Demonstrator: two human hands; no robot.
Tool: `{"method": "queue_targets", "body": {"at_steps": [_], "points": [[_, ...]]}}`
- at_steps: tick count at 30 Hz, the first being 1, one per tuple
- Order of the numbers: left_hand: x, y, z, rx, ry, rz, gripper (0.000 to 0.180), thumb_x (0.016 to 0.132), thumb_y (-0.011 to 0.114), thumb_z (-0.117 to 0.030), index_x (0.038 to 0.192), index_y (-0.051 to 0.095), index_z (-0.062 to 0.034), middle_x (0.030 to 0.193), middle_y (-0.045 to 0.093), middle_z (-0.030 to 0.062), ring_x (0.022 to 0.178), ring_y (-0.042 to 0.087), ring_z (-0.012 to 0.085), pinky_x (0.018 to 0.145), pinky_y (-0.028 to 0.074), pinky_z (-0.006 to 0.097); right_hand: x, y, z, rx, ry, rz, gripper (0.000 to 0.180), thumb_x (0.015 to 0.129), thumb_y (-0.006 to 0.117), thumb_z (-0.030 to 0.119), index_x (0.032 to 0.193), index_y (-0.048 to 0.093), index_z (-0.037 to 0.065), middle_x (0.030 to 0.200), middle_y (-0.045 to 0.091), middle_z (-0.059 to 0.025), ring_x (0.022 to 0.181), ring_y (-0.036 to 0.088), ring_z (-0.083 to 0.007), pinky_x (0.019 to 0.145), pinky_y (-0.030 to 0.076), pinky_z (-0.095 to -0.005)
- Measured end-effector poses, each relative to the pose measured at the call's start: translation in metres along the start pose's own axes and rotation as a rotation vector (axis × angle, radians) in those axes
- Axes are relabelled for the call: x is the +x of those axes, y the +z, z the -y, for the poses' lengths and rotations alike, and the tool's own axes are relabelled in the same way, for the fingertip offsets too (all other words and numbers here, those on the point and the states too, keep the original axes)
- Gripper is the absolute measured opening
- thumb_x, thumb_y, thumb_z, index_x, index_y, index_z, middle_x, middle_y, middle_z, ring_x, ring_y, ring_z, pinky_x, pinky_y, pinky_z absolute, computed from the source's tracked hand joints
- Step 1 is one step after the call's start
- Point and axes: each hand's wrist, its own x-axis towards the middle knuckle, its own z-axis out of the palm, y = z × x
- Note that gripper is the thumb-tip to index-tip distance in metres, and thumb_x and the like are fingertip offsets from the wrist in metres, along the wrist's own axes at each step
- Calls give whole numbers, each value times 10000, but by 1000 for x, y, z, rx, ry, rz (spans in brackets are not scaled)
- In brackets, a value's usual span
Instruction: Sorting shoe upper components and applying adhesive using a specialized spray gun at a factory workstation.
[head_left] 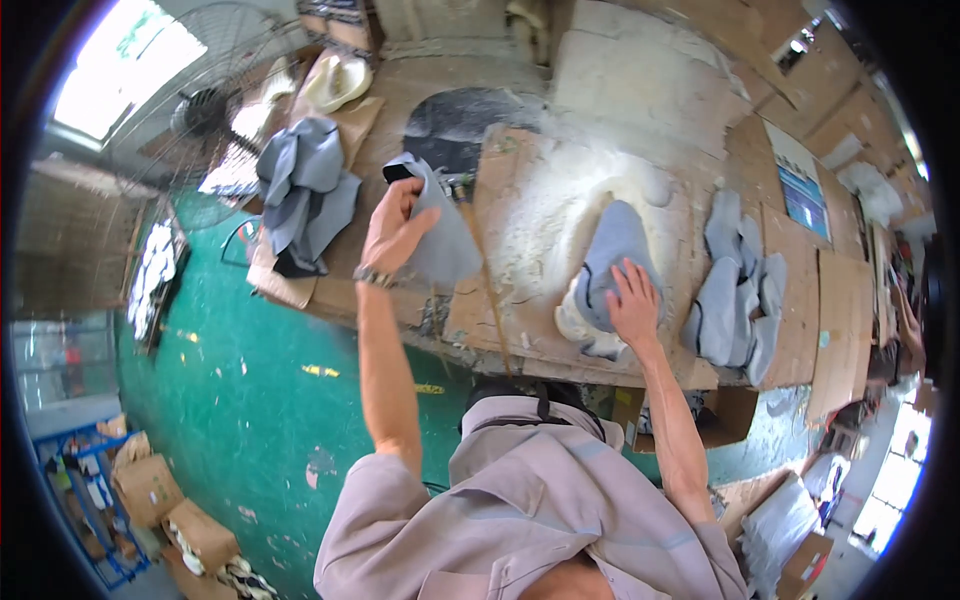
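Note:
My left hand is closed around the edge of a limp grey fabric piece, which hangs over the table with a black underside showing at its top. My right hand lies with fingers spread on a rounded grey fabric upper. That upper covers a shoe-shaped form, whose cream-coloured end sticks out near the table's front edge. White powder coats the cardboard around it. What lies under my right palm is hidden.
Folded grey fabric pieces are heaped on the table's left; finished-looking grey uppers lie at the right. A cream form sits at the far left, beside a large wire fan. A cardboard box stands below the table.

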Motion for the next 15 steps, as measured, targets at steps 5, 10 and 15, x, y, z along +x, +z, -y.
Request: {"method": "queue_targets", "body": {"at_steps": [5,10,15], "points": [[-45,43,-145,568,122,701,537,757,776,-108,1273,628,-80,879,659,148,806,667,269,737,511,370,61,-143,83,579,-289,-100,830,815,801,302,1493,426,6,1495,482,-209,1334,499,-398,1108,412,-420],[-54,98,-176,567,362,955,558,749,804,-127,1279,634,-87,879,691,139,790,680,292,726,519,386,43,-190,91,990,-401,323,652,828,804,301,1367,574,17,1158,691,-179,985,672,-301,859,517,-391],[-34,131,-132,503,-97,985,548,718,883,-185,1219,690,-70,885,712,68,811,670,132,724,519,300,-21,-147,71,1233,121,297,291,845,814,222,977,687,-5,698,634,-62,639,525,-105,591,437,-299]]}}
